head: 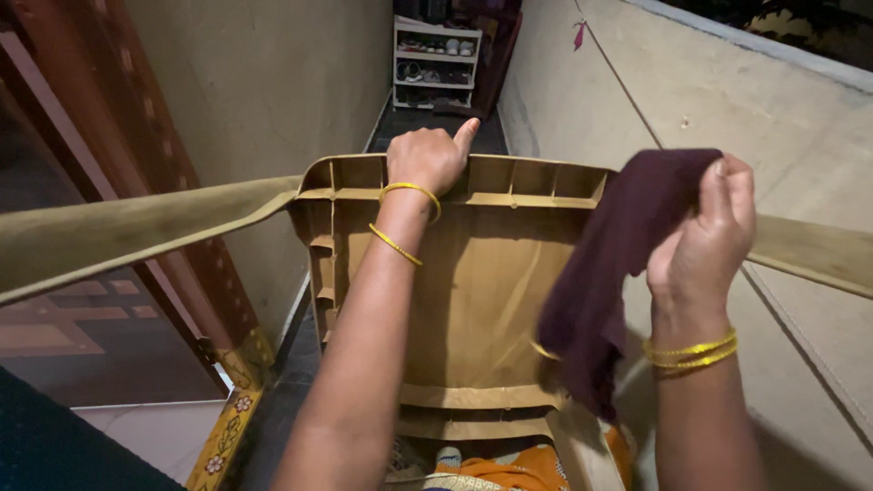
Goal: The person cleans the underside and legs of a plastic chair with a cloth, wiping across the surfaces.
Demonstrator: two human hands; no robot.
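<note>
An upturned tan plastic chair [482, 273] fills the middle of the head view, its ribbed underside facing me and its legs [136, 227] stretching out to the left and right. My left hand [427, 156] grips the far rim of the seat, thumb up, with gold bangles on the wrist. My right hand [705, 241] is at the right, fingers closed on a dark maroon cloth [609, 273] that hangs down over the seat's right side. Gold bangles circle that wrist too.
I stand in a narrow passage between a beige wall [273, 82] on the left and a concrete wall [782, 155] on the right. A white shoe rack [436, 55] stands at the far end. A reddish wooden door frame [155, 164] is on the left.
</note>
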